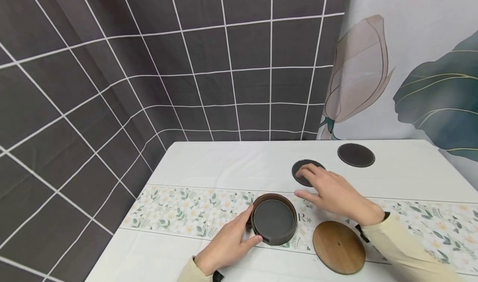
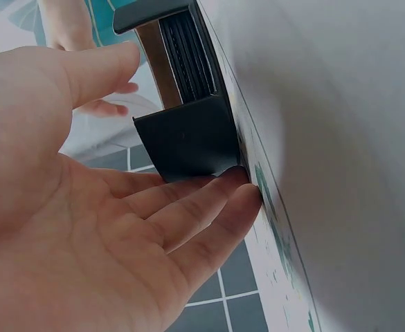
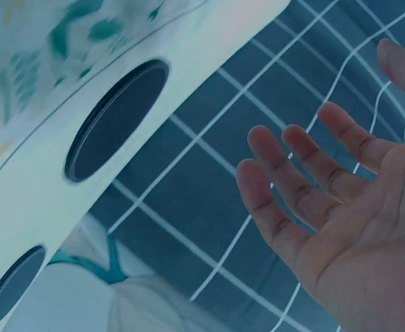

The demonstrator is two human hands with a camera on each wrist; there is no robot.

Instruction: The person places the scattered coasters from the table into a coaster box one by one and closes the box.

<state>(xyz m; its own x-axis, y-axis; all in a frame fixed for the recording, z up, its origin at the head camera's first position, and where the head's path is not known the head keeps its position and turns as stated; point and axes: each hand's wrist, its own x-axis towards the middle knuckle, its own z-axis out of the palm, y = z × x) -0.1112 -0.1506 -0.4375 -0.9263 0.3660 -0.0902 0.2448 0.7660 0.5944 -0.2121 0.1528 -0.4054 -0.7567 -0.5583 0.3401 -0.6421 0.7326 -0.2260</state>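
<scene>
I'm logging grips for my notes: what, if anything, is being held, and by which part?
Nothing is plainly gripped. The left hand touches the round holder at its outer wall, fingers extended; the right hand is empty.

1 disc [image 1: 303, 180] partly behind right hand [image 1: 334, 191]

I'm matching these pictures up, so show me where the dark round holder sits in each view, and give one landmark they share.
Head: the dark round holder is low, right of centre, beside the left hand.
Left wrist: upper middle, the holder seen from the side.
Right wrist: not in it.
Shared landmark: the dark wall cloth with white lines, in all three.
</scene>
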